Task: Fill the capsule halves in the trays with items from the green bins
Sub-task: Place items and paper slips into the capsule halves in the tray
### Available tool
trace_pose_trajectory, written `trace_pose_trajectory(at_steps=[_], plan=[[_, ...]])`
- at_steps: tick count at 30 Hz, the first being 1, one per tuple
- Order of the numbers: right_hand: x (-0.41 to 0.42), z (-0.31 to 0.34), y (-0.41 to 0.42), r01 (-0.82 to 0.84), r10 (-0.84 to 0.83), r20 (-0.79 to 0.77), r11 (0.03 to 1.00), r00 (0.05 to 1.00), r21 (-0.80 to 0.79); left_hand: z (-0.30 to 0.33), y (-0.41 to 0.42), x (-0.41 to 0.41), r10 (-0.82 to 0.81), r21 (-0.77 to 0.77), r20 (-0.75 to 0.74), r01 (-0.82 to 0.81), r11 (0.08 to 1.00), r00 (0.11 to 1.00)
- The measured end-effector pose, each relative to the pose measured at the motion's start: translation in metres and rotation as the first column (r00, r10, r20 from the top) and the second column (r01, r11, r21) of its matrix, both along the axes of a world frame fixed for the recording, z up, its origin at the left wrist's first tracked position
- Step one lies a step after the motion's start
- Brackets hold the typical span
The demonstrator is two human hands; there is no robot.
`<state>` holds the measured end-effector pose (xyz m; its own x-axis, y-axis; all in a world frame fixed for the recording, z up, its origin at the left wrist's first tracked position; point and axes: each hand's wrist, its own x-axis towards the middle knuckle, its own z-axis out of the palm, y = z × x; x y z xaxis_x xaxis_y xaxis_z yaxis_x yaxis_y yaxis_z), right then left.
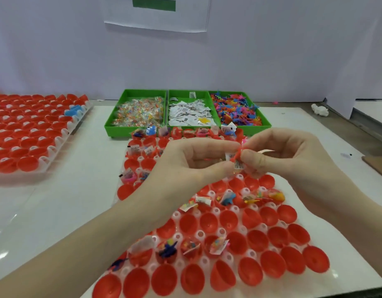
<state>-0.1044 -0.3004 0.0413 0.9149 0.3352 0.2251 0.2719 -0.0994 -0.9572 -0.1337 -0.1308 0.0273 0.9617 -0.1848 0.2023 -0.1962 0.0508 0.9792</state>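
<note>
Orange toy upright between fingers

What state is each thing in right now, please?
Left hand: pinching small items.
Right hand: pinching the same items.
Small items: held above near tray.
Near tray: partly filled.
Left tray: halves mostly unfilled.
Green bins: all three stocked.
</note>
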Motion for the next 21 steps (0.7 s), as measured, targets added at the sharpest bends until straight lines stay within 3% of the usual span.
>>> trace_pose_trajectory(at_steps=[4, 8, 16, 21], plan=[[-0.01, -0.011, -0.003, -0.01, 0.011, -0.1, 1.0, 0.995, 0.005, -0.01, -0.008, -0.012, 0.001, 0.004, -0.028, -0.001, 1.0, 1.0], [-0.017, -0.021, -0.006, 0.0, -0.003, -0.158, 1.0, 0.987, -0.017, -0.025, -0.016, -0.023, 0.032, 0.216, 0.073, -0.047, 0.975, 0.997], [-0.023, -0.041, -0.015, -0.089, 0.029, -0.222, 0.961, 0.975, -0.263, -0.046, -0.015, -0.028, -0.026, 0.663, 0.234, -0.14, 0.736, 0.972], [-0.03, -0.048, -0.015, -0.079, 0.038, -0.108, 0.912, 0.993, -0.403, -0.052, -0.004, -0.03, -0.092, 0.79, 0.318, -0.21, 0.576, 0.944]])
